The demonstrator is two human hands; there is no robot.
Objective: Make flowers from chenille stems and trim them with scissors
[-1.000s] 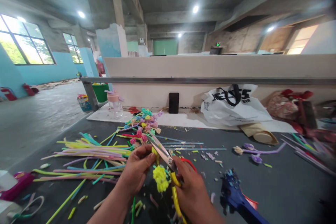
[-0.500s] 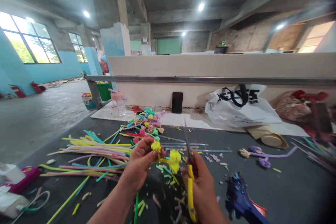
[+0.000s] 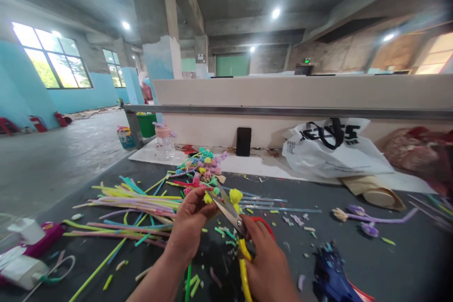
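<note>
My left hand pinches a piece of yellow fuzzy pipe cleaner between thumb and fingers. A second yellow tuft shows just to its right, behind the blades; whether the two join is hidden. In my right hand is a pair of scissors with yellow and red handles. Its blades stand apart and point up and left, their tips close to my left fingertips. Beyond my hands lies a pile of small pipe-cleaner flowers in several colours.
Loose pipe cleaners spread to the left. Toward the right are a purple flower stem and a dark blue glue gun. Clear sticks and cut scraps lie around. A phone and a white bag stand at the back.
The scissors have swung from pointing upward to leaning left, and their blades have opened near the yellow piece. My left hand keeps its pinch.
</note>
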